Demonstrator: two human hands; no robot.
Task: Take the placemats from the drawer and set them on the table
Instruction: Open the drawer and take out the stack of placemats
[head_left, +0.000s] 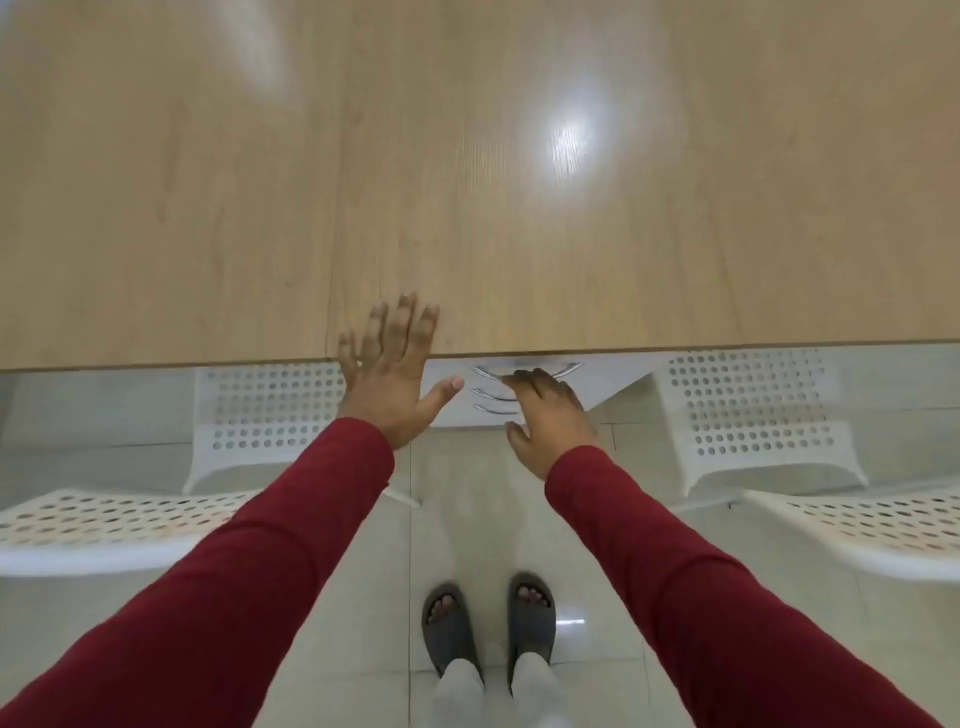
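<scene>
A light wooden table (467, 182) fills the upper half of the head view. Under its near edge stands a white drawer unit (602, 376) with three curved metal handles, one above the other. My left hand (387, 374) lies flat with spread fingers on the table's near edge. My right hand (545, 410) reaches to the top drawer handle (563, 369), and its fingertips are at the handle. Whether they curl round it is hidden. All drawers look closed. No placemats are in view.
White perforated chairs stand to either side, one at the left (260, 410) and one at the right (753, 410), with more white perforated surfaces nearer at both edges. I stand on a pale tiled floor (467, 519) in dark slippers (488, 629).
</scene>
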